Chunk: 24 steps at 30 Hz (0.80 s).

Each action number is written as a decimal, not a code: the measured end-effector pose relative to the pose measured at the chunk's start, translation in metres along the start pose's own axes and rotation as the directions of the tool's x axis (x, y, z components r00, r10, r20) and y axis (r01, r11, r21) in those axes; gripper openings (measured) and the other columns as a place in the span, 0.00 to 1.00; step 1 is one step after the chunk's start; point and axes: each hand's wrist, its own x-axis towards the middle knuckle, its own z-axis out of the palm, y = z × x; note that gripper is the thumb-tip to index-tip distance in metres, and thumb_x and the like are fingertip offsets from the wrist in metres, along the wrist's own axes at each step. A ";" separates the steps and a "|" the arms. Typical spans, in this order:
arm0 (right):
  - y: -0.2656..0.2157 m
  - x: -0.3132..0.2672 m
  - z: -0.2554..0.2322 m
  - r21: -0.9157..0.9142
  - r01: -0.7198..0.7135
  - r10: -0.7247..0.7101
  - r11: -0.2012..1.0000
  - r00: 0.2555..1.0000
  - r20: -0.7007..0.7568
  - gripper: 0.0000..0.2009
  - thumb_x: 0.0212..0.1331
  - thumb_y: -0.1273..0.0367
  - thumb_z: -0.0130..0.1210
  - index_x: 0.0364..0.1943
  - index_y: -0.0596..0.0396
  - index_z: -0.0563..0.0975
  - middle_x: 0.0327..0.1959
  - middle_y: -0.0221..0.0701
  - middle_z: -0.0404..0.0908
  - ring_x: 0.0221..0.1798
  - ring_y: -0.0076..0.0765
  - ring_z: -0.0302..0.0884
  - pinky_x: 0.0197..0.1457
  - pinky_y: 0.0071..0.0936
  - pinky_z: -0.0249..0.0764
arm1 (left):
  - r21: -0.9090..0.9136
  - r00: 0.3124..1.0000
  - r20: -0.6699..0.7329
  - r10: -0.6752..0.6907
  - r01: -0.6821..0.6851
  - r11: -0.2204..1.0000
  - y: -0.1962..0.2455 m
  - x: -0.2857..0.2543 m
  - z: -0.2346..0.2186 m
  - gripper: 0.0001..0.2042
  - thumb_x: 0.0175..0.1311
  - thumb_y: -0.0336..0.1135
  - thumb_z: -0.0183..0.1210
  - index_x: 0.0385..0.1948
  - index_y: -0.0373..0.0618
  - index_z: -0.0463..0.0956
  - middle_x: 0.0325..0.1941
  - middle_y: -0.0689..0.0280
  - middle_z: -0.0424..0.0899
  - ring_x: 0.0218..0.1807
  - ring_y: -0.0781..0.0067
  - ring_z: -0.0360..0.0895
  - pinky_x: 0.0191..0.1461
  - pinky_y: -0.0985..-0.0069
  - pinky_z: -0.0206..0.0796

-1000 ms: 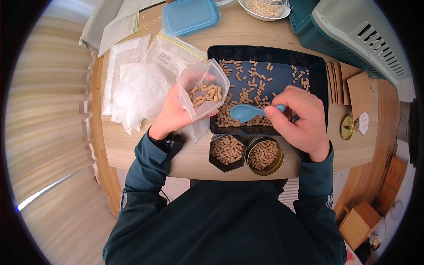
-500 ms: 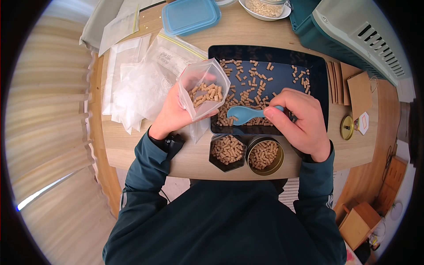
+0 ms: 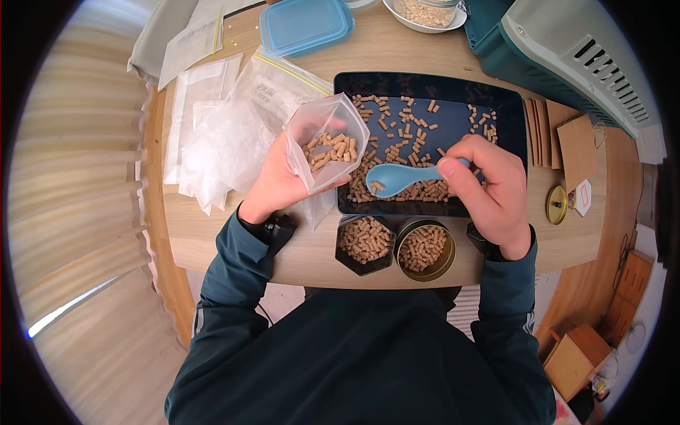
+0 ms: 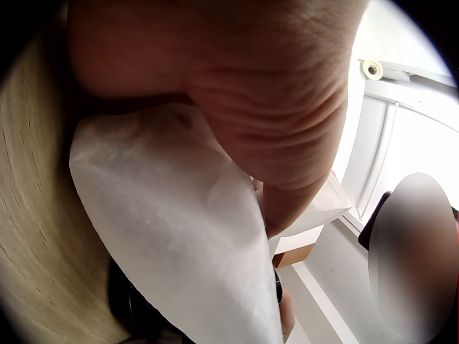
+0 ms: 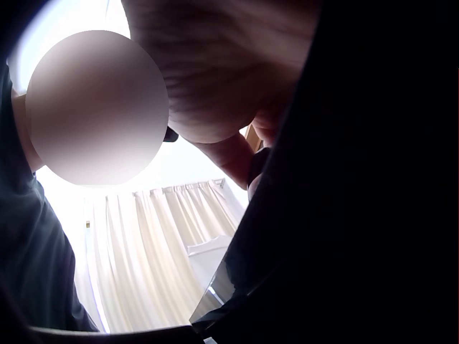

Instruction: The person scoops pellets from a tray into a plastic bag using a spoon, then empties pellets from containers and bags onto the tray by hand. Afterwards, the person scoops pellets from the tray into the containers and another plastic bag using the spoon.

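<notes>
My left hand (image 3: 273, 180) holds a translucent plastic bag (image 4: 172, 222), its mouth spread wide toward the head camera. Inside the bag lie tan pellets (image 3: 333, 150). In my right hand (image 3: 492, 191) the handle of a blue spoon (image 3: 400, 177) is pinched between thumb and fingers. A couple of pellets sit in the spoon's bowl, which is over the near part of a dark blue tray (image 3: 425, 86). More pellets are strewn over the tray, thickest along its near left side. The right wrist view is mostly dark and does not show the spoon.
Pellets fill a black hexagonal container (image 3: 363, 246) and a round tin (image 3: 426, 249) before the tray. Plastic bags (image 3: 219, 145) lie at left. A blue lidded box (image 3: 304, 27) stands behind, a pet carrier (image 3: 581, 64) back right. Cardboard pieces (image 3: 577, 152) and a gold lid (image 3: 557, 205) are at right.
The spoon dipped into the pellets, then came up with a couple in its bowl. My right hand shifted slightly right and up. The left hand and bag stayed put.
</notes>
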 end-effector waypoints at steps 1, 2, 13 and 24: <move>0.001 0.000 0.000 0.012 -0.005 0.005 1.000 0.999 -0.043 0.06 0.68 0.71 0.63 0.34 0.59 0.81 0.24 0.29 0.77 0.25 0.23 0.72 0.29 0.24 0.65 | -0.002 1.000 -0.001 -0.001 0.001 1.000 0.000 0.000 0.000 0.35 0.48 0.28 0.81 0.61 0.45 0.74 0.64 0.67 0.78 0.64 0.74 0.78 0.70 0.70 0.70; 0.002 -0.001 0.000 0.025 -0.009 0.011 1.000 0.996 -0.086 0.07 0.69 0.71 0.63 0.34 0.59 0.81 0.23 0.28 0.77 0.25 0.21 0.72 0.30 0.23 0.65 | -0.003 1.000 -0.003 -0.001 0.001 1.000 0.001 0.000 0.000 0.35 0.48 0.28 0.81 0.61 0.45 0.74 0.64 0.67 0.77 0.64 0.74 0.78 0.69 0.70 0.70; 0.006 -0.007 0.007 0.325 0.199 -0.073 0.925 0.930 -0.361 0.08 0.76 0.70 0.58 0.48 0.63 0.79 0.37 0.32 0.85 0.35 0.19 0.76 0.40 0.17 0.72 | 0.034 0.999 0.000 0.034 -0.034 0.999 0.003 0.001 0.000 0.34 0.50 0.27 0.80 0.61 0.45 0.74 0.62 0.67 0.79 0.63 0.74 0.78 0.69 0.70 0.70; 0.001 0.002 0.007 -0.033 0.086 -0.092 0.996 0.944 -0.316 0.07 0.65 0.72 0.68 0.43 0.61 0.84 0.34 0.33 0.86 0.31 0.27 0.78 0.36 0.23 0.72 | 0.006 1.000 0.011 0.017 -0.017 1.000 0.000 -0.001 0.000 0.39 0.50 0.24 0.79 0.67 0.45 0.69 0.63 0.67 0.79 0.63 0.74 0.78 0.68 0.71 0.73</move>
